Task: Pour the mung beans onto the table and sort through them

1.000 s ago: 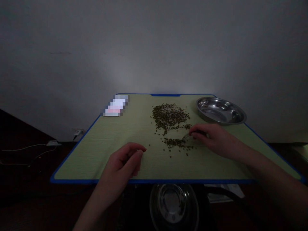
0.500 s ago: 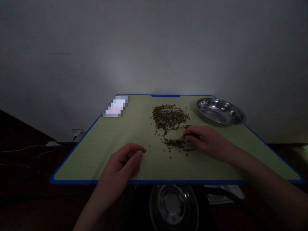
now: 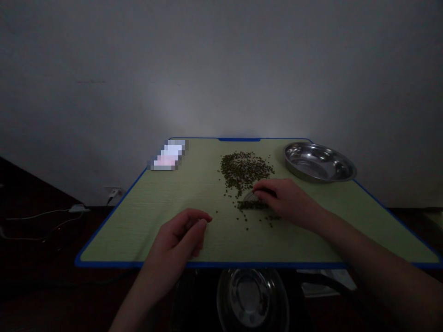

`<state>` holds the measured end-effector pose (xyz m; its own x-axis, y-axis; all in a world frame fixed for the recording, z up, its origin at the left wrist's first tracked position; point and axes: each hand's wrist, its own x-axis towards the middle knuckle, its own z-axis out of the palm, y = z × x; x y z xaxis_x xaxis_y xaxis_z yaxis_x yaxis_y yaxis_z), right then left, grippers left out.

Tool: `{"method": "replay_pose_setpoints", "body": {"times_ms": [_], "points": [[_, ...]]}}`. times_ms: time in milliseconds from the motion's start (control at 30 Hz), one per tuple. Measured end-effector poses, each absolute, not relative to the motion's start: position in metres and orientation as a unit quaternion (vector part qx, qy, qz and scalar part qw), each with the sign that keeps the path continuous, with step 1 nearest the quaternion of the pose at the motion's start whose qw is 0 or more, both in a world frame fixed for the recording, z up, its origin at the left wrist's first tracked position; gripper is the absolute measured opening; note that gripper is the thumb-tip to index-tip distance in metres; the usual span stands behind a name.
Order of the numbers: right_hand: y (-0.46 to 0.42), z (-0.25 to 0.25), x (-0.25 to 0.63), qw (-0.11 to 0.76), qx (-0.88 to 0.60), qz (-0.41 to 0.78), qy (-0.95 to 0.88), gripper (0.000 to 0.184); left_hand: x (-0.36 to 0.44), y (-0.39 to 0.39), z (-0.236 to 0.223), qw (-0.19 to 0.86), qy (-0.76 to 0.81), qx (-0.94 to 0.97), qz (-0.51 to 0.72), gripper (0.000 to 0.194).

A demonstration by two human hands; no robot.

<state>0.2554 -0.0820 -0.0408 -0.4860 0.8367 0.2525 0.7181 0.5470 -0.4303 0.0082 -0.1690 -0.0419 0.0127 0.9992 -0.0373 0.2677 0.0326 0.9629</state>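
Small dark green beans (image 3: 244, 168), which look like mung beans, lie in a loose heap on the pale green table (image 3: 138, 221). My right hand (image 3: 282, 198) pinches a thin see-through piece (image 3: 252, 197), its exact kind unclear, standing on edge against a smaller row of beans (image 3: 249, 205) in front of the heap. To the left, my left hand (image 3: 183, 233) rests near the front edge with thumb and curled forefinger together. Nothing shows between those fingers. A few stray beans are scattered between the hands.
A shiny metal bowl (image 3: 318, 163) stands at the back right of the table. A lit phone (image 3: 169, 154), blurred out, lies at the back left. Below the front edge sits another metal bowl (image 3: 252, 299). Behind everything is a grey wall (image 3: 221, 69).
My right hand has slid a little left with the see-through piece, which now stands upright along the near beans. My left hand has stayed in place. The view has shifted slightly.
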Motion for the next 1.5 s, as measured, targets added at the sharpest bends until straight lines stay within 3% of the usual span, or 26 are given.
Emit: {"method": "replay_pose_setpoints", "body": {"times_ms": [1500], "points": [[-0.072,-0.042,0.244,0.223,-0.423,0.127,-0.869,0.017,0.007,-0.171,-0.045,0.481,0.544,0.535,0.431,0.021]]}}
